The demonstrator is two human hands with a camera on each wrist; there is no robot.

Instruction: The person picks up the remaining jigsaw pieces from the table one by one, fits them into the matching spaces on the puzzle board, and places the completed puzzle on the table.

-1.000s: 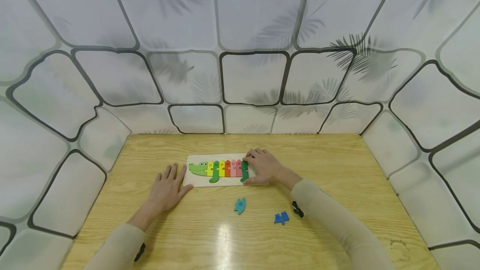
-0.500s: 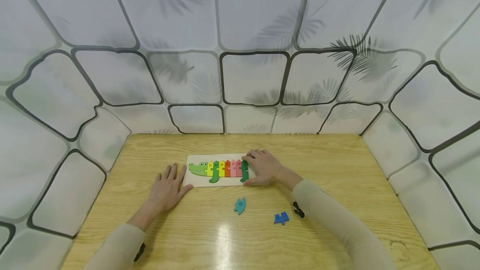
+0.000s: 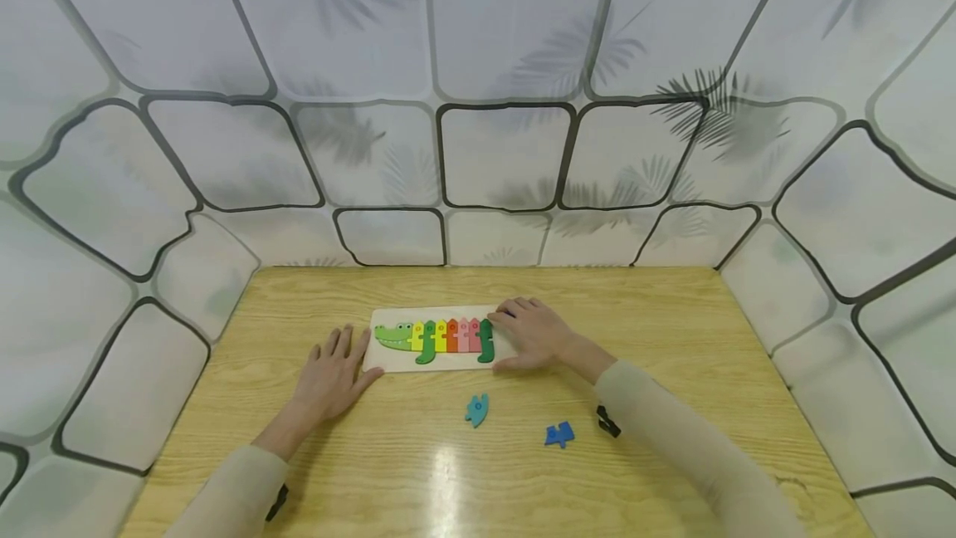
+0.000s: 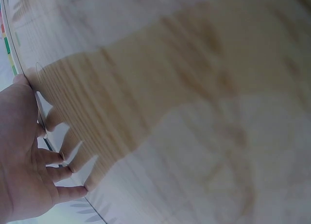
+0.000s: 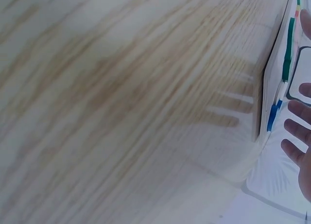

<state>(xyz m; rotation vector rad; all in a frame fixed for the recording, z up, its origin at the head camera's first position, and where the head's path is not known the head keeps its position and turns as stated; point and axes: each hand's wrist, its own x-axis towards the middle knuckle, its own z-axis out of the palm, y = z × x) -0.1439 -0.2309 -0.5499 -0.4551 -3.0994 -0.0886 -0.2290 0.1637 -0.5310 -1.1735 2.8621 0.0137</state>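
A wooden crocodile puzzle board [image 3: 396, 362] lies on the table, with a green head piece [image 3: 392, 336] and several yellow, red, pink and green body pieces. My left hand [image 3: 329, 376] rests at the board's left edge, fingers straight. Over the board's right end is my right hand [image 3: 536, 335], its fingers loosely spread beside the dark green leg piece [image 3: 486, 342]. In the right wrist view a blue piece [image 5: 273, 116] stands on the board, apart from my fingertips; the head view shows little of it. In front lie a turquoise tail-like piece [image 3: 477, 410] and a blue puzzle piece [image 3: 558, 434].
The wood-grain table [image 3: 373, 471] carries the board near its middle, with both loose pieces between it and me. Patterned white walls [image 3: 493, 156] enclose the table at the back and sides. A black band [image 3: 608, 422] shows at the right sleeve.
My right hand has shifted slightly to the right, away from the dark green leg piece, which shows more fully. The left hand and the loose pieces stay in place.
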